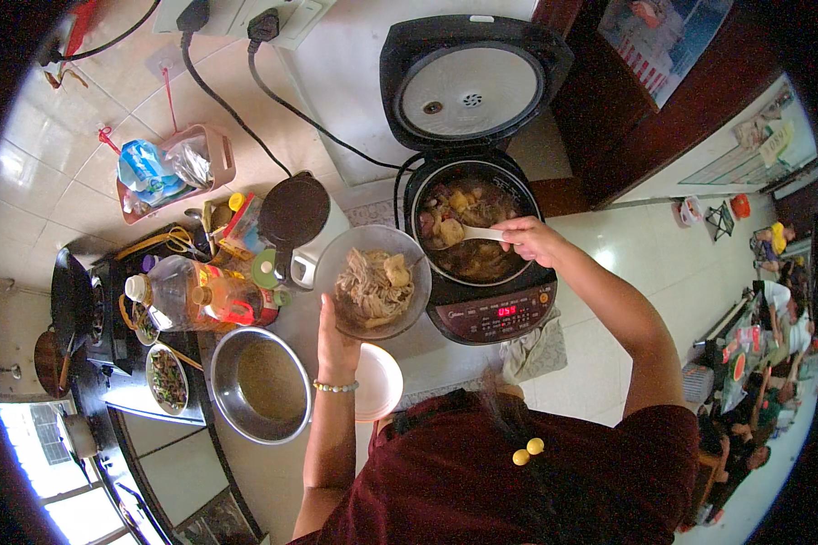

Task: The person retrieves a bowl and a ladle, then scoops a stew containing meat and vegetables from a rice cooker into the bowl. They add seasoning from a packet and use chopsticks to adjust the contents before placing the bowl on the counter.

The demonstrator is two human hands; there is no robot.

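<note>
My left hand [338,347], with a beaded bracelet at the wrist, holds up a translucent bowl [420,272]. Pale shredded food [371,286] and a yellowish chunk lie in it. My right hand [533,242] grips the handle of a white spoon [482,234]. Its bowl end carries a pale brown chunk [450,232] over the inner pot of a black multicooker [494,317]. Brown stew [473,199] with yellow and reddish pieces sits in the pot. The cooker's lid [473,85] stands raised, and its panel display is lit. The held bowl is just left of the cooker.
A white electric kettle [327,225] with a dark lid stands left of the cooker, near oil bottles [177,289]. A steel basin [225,388] holds liquid. A white bowl [380,388] sits behind my left forearm. A cloth [535,347] hangs by the cooker. People [783,320] are at a table rightward.
</note>
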